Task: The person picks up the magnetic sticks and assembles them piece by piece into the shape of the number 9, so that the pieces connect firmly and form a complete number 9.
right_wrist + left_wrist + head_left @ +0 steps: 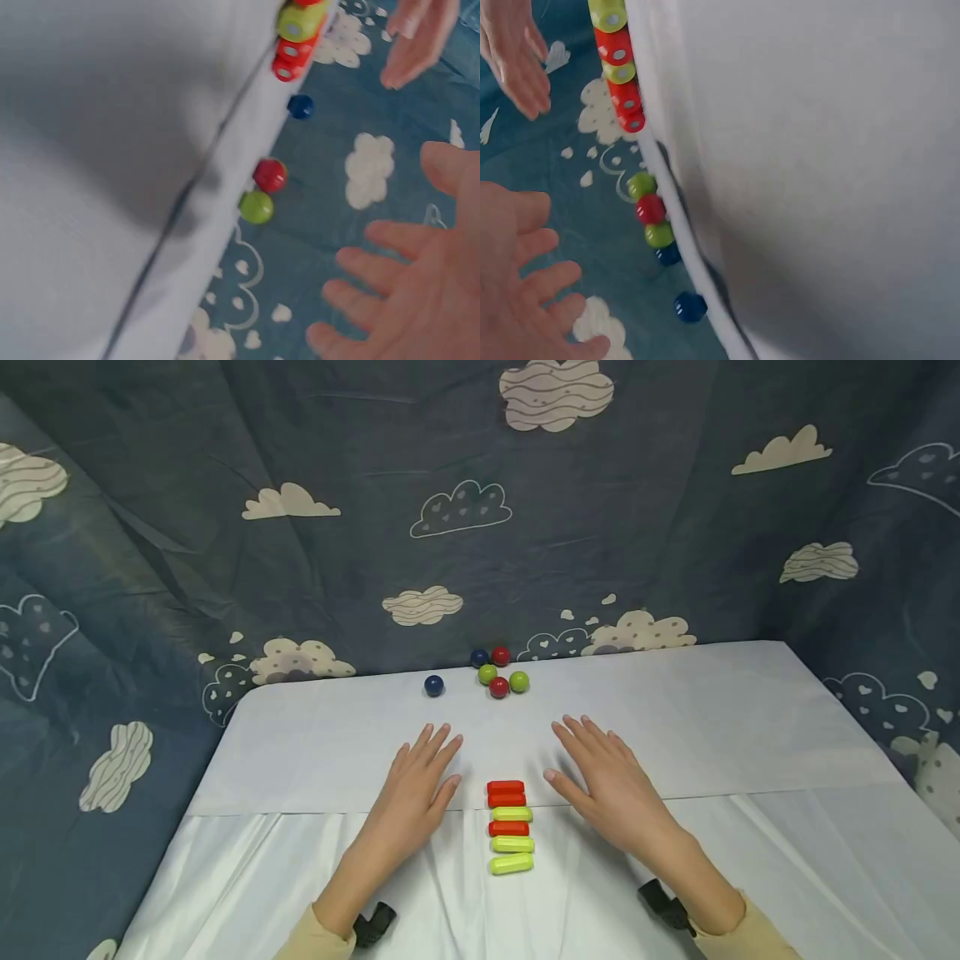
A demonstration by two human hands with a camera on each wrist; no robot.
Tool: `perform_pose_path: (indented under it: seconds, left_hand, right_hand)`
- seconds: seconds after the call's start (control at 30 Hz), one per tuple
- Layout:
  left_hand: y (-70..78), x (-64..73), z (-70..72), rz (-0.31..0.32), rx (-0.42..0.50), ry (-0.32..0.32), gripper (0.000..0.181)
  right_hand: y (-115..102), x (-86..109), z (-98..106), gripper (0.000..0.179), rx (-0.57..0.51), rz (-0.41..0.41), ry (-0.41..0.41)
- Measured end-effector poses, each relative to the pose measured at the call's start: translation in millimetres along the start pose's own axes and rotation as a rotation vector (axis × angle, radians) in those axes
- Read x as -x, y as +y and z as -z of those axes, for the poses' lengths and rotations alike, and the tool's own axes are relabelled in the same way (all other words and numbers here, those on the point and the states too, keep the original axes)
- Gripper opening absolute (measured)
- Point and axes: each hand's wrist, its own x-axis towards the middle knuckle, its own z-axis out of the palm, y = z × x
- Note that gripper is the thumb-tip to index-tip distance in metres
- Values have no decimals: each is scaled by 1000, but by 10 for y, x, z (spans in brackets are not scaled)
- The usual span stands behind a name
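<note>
Both hands hover over the white table with fingers straight and spread, holding nothing. My left hand point(408, 789) is left of a column of small plastic pieces, and my right hand point(611, 785) is to its right. The column runs toward me: two red pieces point(506, 800), a yellow-green piece point(512, 814), another red piece point(509, 829), then two yellow-green pieces point(512, 864). Beyond the hands sit small shiny balls: a blue ball point(433, 686) apart on the left, and a cluster of a second blue ball point(479, 657), two red balls point(498, 687) and two green balls point(519, 682).
A white cloth covers the table point(712, 718), with a crease across its middle and folds nearer me. Behind and beside it hangs a dark blue curtain point(360, 460) printed with clouds. Black straps point(666, 906) with cameras sit at the wrists.
</note>
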Motion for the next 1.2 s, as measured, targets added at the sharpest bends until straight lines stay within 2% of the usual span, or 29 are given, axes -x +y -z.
perform_pose_path:
  seconds: [0.17, 0.37, 0.47, 0.57, 0.67, 0.9, 1.2]
  left_hand:
    - [-35, -98, -74, -15, 215, -53, 48]
    - [-47, -203, -211, 50, 447, -157, 42]
    - [-38, -255, -273, 87, 522, -217, 37]
    - [-39, -295, -315, 98, 553, -247, 33]
    - [-52, -327, -349, 94, 556, -256, 29]
    - [-58, -383, -364, 48, 592, -255, 18]
    - [-44, -409, -363, 3, 534, -288, 18]
  right_hand:
    - [28, -134, -111, 61, -106, 98, -40]
    - [45, -269, -206, 50, -268, 136, -182]
    - [46, -329, -243, 42, -326, 147, -255]
    - [52, -383, -282, 36, -364, 146, -331]
    - [71, -428, -316, 30, -375, 150, -372]
    - [97, -489, -338, 19, -395, 155, -389]
    - [110, -518, -357, 16, -398, 139, -421]
